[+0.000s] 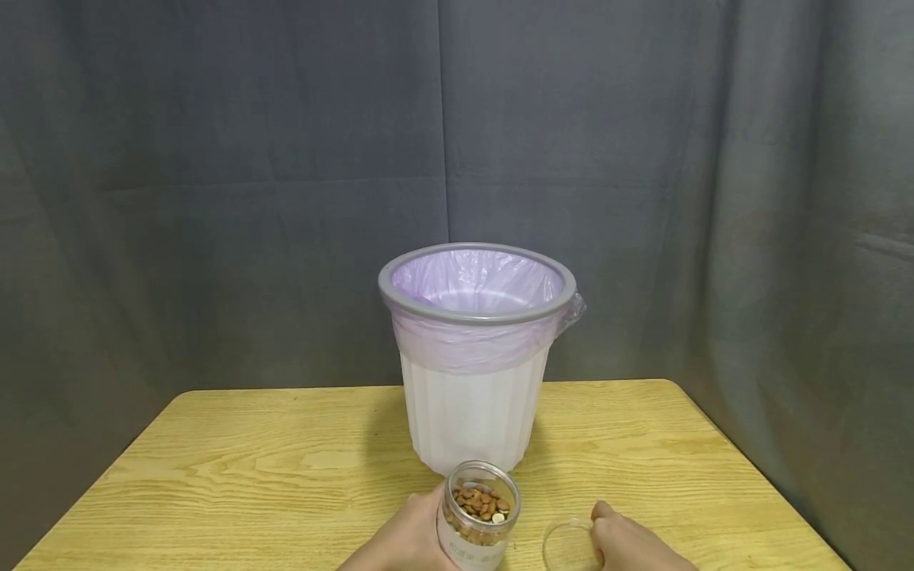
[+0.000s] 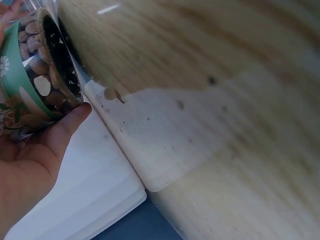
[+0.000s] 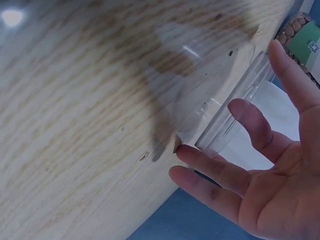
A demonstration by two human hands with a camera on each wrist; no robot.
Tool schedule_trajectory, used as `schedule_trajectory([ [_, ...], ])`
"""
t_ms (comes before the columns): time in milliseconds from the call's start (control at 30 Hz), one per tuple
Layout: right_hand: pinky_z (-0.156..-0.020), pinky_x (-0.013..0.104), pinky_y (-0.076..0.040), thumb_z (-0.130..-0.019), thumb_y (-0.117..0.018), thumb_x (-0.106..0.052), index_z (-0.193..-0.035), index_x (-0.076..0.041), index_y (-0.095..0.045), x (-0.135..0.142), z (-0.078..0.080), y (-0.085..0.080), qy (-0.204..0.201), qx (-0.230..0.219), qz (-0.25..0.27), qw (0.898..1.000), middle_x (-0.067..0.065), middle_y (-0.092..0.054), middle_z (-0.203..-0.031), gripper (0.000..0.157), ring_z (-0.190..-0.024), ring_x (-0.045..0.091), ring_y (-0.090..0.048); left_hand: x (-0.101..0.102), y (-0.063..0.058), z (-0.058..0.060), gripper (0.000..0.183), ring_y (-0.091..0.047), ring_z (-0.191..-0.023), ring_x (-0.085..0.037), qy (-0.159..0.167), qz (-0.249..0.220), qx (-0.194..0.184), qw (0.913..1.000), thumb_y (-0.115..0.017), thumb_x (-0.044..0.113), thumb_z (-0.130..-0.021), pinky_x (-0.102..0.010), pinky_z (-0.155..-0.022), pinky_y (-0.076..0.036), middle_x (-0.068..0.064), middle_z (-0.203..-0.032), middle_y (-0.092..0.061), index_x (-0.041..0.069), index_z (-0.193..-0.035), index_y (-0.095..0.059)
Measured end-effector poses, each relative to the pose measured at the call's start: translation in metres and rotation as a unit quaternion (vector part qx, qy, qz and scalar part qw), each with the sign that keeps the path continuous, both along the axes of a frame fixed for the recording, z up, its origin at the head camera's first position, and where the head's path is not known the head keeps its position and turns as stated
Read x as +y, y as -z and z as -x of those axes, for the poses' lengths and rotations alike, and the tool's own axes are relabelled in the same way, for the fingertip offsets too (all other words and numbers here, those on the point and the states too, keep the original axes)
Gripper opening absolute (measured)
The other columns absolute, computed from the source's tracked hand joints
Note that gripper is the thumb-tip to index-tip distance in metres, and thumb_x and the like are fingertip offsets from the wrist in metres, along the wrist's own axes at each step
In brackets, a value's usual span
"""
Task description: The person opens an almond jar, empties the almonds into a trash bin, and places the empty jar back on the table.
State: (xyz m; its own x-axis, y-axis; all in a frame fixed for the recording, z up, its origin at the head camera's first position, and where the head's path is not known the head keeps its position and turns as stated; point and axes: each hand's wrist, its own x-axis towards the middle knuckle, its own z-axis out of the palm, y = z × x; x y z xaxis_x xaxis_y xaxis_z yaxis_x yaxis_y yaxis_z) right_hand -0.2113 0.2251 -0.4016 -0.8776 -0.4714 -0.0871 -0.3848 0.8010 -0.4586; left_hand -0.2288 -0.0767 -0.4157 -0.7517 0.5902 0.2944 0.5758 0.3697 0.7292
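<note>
A clear jar of almonds (image 1: pixel 481 507) with a printed label is at the table's front, before the bin. My left hand (image 1: pixel 410 531) grips its side, with the thumb low on the jar in the left wrist view. The jar's mouth is uncovered, and the almonds lie well below the rim. To the right, my right hand (image 1: pixel 631 543) holds a clear round lid (image 3: pixel 237 102) by its edge, thumb at one side and fingers at the other. The lid is close above or on the tabletop; I cannot tell which.
A white bin (image 1: pixel 471 412) with a grey rim and a purple liner (image 1: pixel 474 341) stands on the wooden table (image 1: pixel 271 460), just beyond the jar. Liner plastic bunches out at its right. Grey curtains (image 1: pixel 286 198) hang behind the table.
</note>
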Motion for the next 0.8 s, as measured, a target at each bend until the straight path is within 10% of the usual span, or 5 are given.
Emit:
schedule_trajectory([
  [800, -0.045, 0.022, -0.042, -0.063, -0.068, -0.057, -0.054, -0.006, -0.054, -0.0017, -0.0024, 0.0019, -0.005, 0.026, -0.045, 0.999, 0.004, -0.045, -0.083, 0.054, -0.054, 0.007, -0.044, -0.0095, 0.0045, 0.0039, 0.07, -0.054, -0.098, -0.007, 0.022, -0.022, -0.066, 0.9973, -0.085, 0.028, -0.057, -0.026, -0.082, -0.041, 0.012, -0.106, -0.058, 0.022, -0.117, -0.05],
])
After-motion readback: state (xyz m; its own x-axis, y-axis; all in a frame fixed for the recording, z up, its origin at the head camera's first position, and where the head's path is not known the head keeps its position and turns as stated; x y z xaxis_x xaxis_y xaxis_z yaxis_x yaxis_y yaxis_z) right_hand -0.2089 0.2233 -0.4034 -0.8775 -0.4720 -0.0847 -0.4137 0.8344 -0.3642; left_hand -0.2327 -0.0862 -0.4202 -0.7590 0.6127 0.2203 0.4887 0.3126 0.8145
